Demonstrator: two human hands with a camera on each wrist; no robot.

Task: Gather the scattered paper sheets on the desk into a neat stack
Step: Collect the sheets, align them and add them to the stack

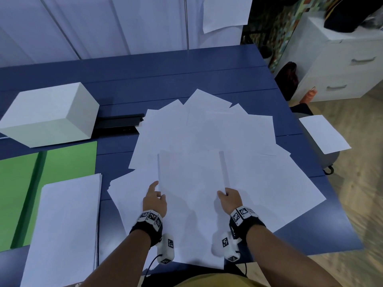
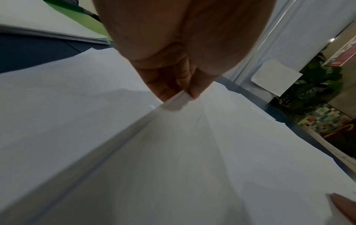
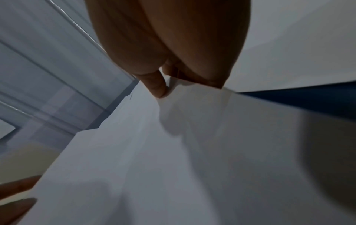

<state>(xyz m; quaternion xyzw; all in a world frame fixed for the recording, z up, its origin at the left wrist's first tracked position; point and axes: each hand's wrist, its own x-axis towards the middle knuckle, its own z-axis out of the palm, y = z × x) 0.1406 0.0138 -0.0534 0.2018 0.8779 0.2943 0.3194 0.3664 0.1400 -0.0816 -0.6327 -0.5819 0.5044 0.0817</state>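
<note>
Several white paper sheets (image 1: 209, 133) lie fanned and overlapping across the blue desk (image 1: 145, 83). On top of them, nearest me, is one sheet (image 1: 190, 183) held by both side edges. My left hand (image 1: 156, 193) pinches its left edge (image 2: 173, 102) between thumb and fingers. My right hand (image 1: 224, 193) pinches its right edge (image 3: 173, 89) the same way. The sheet's sides look slightly raised off the pile. A neat stack of paper (image 1: 64, 224) lies at the left front.
A white box (image 1: 49, 114) stands at the back left beside a black bar (image 1: 118, 123). A green folder (image 1: 27, 183) lies under the neat stack. One sheet (image 1: 323, 133) rests on a stool off the desk's right edge. A white drawer cabinet (image 1: 339, 61) stands far right.
</note>
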